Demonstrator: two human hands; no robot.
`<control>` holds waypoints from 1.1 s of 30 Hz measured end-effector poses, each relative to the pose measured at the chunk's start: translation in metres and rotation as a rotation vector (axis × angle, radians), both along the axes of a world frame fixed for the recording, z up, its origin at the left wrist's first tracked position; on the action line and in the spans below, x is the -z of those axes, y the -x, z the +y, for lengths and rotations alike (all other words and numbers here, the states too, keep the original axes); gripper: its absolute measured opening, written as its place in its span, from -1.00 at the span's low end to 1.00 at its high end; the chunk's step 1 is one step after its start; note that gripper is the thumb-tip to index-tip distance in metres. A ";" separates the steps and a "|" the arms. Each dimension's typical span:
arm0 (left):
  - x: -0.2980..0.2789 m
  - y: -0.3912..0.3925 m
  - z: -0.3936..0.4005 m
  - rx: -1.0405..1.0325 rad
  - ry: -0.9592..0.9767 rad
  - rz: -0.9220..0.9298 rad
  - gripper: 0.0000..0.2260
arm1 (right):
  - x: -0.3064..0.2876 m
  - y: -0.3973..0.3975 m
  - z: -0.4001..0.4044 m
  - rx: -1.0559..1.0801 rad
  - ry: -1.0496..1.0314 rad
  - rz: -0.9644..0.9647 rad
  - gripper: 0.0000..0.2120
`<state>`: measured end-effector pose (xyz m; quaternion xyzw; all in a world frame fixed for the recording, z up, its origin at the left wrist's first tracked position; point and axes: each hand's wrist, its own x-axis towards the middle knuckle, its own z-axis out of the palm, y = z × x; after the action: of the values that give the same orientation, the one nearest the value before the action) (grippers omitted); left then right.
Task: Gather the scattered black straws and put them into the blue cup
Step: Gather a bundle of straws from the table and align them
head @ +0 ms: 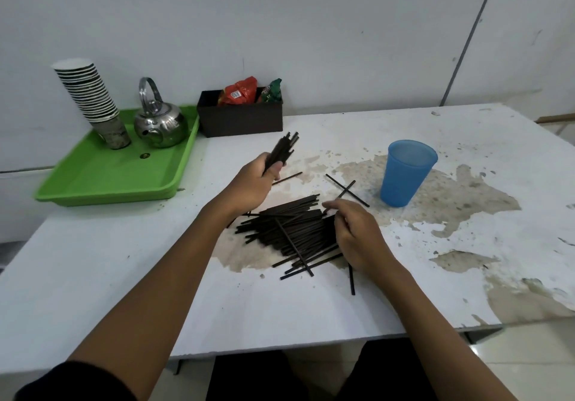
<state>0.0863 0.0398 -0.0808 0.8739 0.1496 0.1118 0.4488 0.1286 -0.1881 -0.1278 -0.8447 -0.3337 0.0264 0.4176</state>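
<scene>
A heap of black straws lies in the middle of the white table. My left hand is raised above the heap's far side and grips a bundle of black straws that points up and away. My right hand rests on the heap's right end, fingers curled round some straws there. Two crossed loose straws lie between the heap and the blue cup, which stands upright to the right. Nothing shows inside the cup. One more straw lies near my right wrist.
A green tray at the back left carries a stack of paper cups and a steel kettle. A dark box with snack packets stands by the wall. The table's paint is worn in patches.
</scene>
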 end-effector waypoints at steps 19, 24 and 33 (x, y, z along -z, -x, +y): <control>0.030 0.100 0.015 -0.406 0.231 -0.674 -0.93 | -0.055 0.056 0.118 -0.232 -0.206 0.270 -0.65; 0.049 0.105 0.012 -0.415 0.128 -0.605 -0.88 | -0.077 0.054 0.140 -0.298 -0.318 0.374 -0.69; 0.055 0.101 0.021 -0.446 0.196 -0.513 -0.87 | -0.088 0.062 0.167 -0.430 -0.280 0.275 -0.57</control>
<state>-0.0150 0.0608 -0.1360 0.7161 0.2292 0.4079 0.5180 0.0667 -0.0215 -0.0401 -0.6773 -0.4459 0.1823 0.5561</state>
